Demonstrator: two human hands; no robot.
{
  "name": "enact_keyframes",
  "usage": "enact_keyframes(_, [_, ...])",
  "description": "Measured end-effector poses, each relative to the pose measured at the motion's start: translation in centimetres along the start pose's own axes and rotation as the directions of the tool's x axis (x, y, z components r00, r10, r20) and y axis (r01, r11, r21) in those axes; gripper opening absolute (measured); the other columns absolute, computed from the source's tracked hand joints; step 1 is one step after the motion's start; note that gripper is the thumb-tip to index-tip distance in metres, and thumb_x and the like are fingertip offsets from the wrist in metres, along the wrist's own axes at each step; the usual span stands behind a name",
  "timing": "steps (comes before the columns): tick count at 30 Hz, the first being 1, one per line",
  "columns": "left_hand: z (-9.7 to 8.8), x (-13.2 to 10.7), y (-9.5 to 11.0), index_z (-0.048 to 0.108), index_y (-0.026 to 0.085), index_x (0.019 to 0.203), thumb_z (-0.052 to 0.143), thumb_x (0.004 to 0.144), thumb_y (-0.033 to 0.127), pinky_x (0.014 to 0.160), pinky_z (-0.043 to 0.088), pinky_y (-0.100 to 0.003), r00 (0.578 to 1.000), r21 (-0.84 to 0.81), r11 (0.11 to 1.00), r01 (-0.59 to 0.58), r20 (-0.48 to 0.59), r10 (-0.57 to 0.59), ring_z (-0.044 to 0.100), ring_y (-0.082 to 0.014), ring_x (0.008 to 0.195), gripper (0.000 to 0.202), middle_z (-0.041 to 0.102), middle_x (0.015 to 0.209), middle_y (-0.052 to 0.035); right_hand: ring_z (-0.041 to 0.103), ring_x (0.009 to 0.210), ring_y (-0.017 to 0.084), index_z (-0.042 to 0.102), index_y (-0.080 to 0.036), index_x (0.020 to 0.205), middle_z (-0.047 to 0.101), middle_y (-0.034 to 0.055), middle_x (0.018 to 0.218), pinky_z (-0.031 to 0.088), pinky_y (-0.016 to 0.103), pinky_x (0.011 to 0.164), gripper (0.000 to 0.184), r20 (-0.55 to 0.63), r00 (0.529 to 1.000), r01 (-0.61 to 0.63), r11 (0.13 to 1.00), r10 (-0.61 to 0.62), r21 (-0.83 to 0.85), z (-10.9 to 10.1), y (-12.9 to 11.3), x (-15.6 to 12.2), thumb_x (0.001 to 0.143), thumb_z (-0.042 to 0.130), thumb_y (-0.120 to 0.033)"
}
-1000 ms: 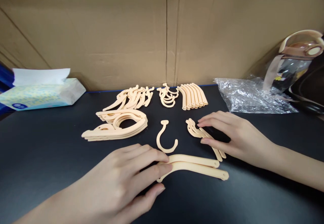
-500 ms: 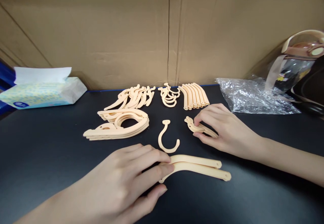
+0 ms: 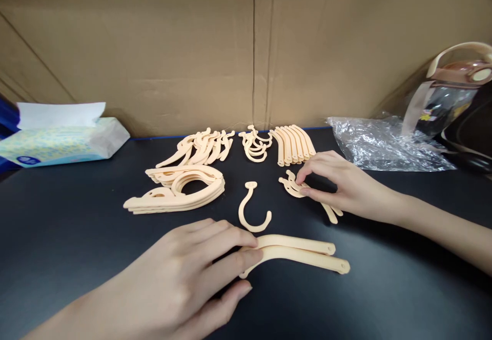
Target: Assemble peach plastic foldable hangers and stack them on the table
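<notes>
My left hand (image 3: 192, 273) rests with its fingertips on the bent left ends of two cream plastic hanger arms (image 3: 295, 255), its thumb apart from them. These arms lie side by side, each with a small hole at the right end. My right hand (image 3: 342, 183) pinches two curved hanger arms (image 3: 292, 186) between thumb and forefinger; their middles are hidden behind the fingers. Between my hands lies a single hanger hook (image 3: 245, 209), its flat end pointing away from me.
Folded hangers (image 3: 184, 191) are stacked on the left. Behind them lie several curved arms (image 3: 203, 145), a pile of hooks (image 3: 255, 145) and a row of bars (image 3: 294, 145). A tissue pack (image 3: 65, 140), crinkled plastic bag (image 3: 384, 145) and bottle (image 3: 449, 99) stand around the black table.
The two arms at my right hand have fanned apart and turned, with their lower ends now showing nearer to me. My left hand stays on its two arms.
</notes>
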State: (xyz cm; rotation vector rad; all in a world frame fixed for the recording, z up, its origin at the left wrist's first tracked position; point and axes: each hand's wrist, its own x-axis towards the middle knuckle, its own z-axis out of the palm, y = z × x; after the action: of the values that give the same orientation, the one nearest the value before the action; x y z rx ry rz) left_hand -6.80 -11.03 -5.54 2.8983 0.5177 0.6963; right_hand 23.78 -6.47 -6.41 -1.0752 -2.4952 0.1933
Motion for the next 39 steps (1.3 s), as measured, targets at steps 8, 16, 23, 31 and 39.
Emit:
enact_keyframes(8, [0.9, -0.7, -0.6, 0.06, 0.021, 0.127, 0.045, 0.102, 0.019, 0.095, 0.046, -0.025, 0.999, 0.09, 0.996, -0.021, 0.033, 0.019, 0.067, -0.0156, 0.103, 0.03, 0.072, 0.116, -0.0018, 0.059, 0.09, 0.017, 0.061, -0.023, 0.099, 0.068, -0.0004, 0.094, 0.038, 0.032, 0.087, 0.01, 0.03, 1.0, -0.002, 0.999, 0.001, 0.052, -0.4, 0.6, -0.2, 0.1, 0.052, -0.027])
enact_keyframes(16, [0.7, -0.2, -0.5, 0.06, 0.021, 0.123, 0.043, 0.101, 0.017, 0.087, 0.048, -0.02, 0.997, 0.103, 0.994, -0.027, 0.075, 0.019, 0.065, -0.0126, 0.099, 0.027, 0.071, 0.113, -0.0004, 0.059, 0.088, 0.018, 0.062, -0.021, 0.093, 0.068, 0.0005, 0.091, 0.039, 0.03, 0.081, 0.007, -0.025, 0.999, -0.036, 0.996, 0.039, 0.083, 0.0, 0.8, -0.4, 0.095, 0.055, -0.021])
enact_keyframes(23, [0.9, -0.4, -0.9, 0.061, 0.021, 0.124, 0.048, 0.099, 0.019, 0.092, 0.05, -0.019, 0.993, 0.134, 0.989, -0.06, 0.111, 0.045, 0.065, -0.0132, 0.102, 0.028, 0.071, 0.113, -0.0008, 0.059, 0.091, 0.019, 0.062, -0.021, 0.093, 0.068, 0.0003, 0.093, 0.038, 0.032, 0.085, 0.01, -0.037, 0.998, -0.04, 0.992, 0.044, 0.122, 0.3, 1.0, -0.6, 0.093, 0.066, -0.03])
enact_keyframes(31, [0.8, -0.4, -0.9, 0.062, 0.022, 0.124, 0.05, 0.098, 0.02, 0.094, 0.05, -0.018, 0.993, 0.138, 0.989, -0.049, 0.114, 0.033, 0.065, -0.0124, 0.102, 0.028, 0.072, 0.113, 0.0001, 0.061, 0.09, 0.02, 0.063, -0.02, 0.093, 0.069, 0.002, 0.091, 0.038, 0.035, 0.09, 0.014, -0.077, 0.995, 0.063, 0.994, -0.056, 0.094, 0.4, 1.0, -0.8, 0.092, 0.068, -0.033])
enact_keyframes(39, [1.1, -0.6, -0.8, 0.062, 0.024, 0.124, 0.05, 0.1, 0.024, 0.1, 0.047, -0.017, 0.997, 0.137, 0.991, -0.007, 0.074, -0.003, 0.066, -0.0112, 0.105, 0.028, 0.072, 0.113, 0.0015, 0.062, 0.094, 0.019, 0.065, -0.02, 0.094, 0.07, 0.0028, 0.093, 0.039, 0.035, 0.092, 0.009, -0.096, 0.992, 0.084, 0.994, -0.077, 0.075, 0.5, 1.1, -0.9, 0.094, 0.065, -0.029])
